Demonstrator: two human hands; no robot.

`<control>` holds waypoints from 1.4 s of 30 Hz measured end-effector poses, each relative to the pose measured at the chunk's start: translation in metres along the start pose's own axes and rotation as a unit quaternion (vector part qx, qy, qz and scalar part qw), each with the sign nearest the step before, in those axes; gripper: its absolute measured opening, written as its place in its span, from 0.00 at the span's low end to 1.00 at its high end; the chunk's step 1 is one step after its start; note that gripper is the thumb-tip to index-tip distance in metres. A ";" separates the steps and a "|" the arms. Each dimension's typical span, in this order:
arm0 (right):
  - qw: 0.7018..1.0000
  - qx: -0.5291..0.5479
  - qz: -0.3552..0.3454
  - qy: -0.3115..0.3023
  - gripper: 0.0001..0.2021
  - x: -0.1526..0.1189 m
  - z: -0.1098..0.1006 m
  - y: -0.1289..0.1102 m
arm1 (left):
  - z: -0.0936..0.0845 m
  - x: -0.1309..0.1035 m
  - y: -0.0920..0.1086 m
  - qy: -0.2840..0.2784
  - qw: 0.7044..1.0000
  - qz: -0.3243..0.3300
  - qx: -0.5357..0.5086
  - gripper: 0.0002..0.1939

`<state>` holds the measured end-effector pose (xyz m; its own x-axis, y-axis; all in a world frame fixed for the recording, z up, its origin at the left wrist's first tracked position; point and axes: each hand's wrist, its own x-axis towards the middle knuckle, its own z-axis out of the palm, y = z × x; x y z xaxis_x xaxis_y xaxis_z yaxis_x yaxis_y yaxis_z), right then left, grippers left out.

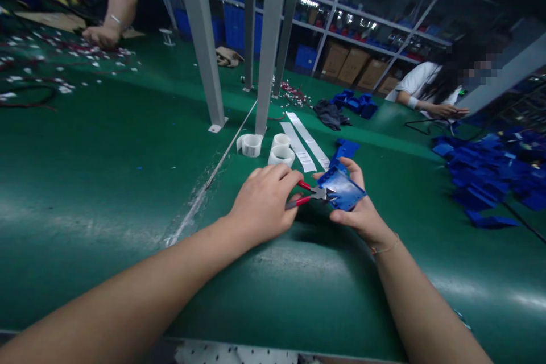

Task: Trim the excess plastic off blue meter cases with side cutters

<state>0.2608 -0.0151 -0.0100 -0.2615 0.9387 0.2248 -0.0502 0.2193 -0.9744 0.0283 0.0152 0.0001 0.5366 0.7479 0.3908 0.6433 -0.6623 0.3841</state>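
My left hand [267, 199] is closed around the red handles of a pair of cutting pliers [318, 193]. The pliers' jaws are apart and meet the left edge of a blue plastic part [344, 190]. My right hand [360, 213] grips that part from its right side, thumb below and fingers above. Just beyond it another blue plastic piece [347, 149] lies on the green table [239, 284]. Rolls of white labels [281, 154] and two label strips [307, 139] are close beyond my left hand.
Grey metal posts [200, 40] rise from the table ahead. Many blue parts [490, 170] are heaped at the right, near a co-worker [422, 88]. Another person's hand [102, 36] is among small white-and-red wired pieces [46, 48] at the left. A dark cloth [330, 115] lies farther back.
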 end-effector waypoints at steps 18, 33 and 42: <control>0.948 0.168 0.267 0.049 0.41 0.008 0.008 -0.009 | -0.017 0.008 -0.013 0.004 0.976 0.030 0.214 0.16; 0.953 0.110 0.279 0.039 0.41 0.008 0.006 -0.012 | -0.020 0.006 -0.006 -0.013 0.968 0.011 0.252 0.13; 0.955 0.095 0.279 0.041 0.41 0.009 0.009 -0.013 | -0.019 0.006 -0.005 -0.020 0.970 0.006 0.242 0.10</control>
<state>0.2507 -0.0118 0.0048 -0.2222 0.9146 -0.3380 -0.1014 -0.3664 -0.9249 0.0177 0.0223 0.0167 0.5602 0.7479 0.3560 0.8129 -0.5791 -0.0625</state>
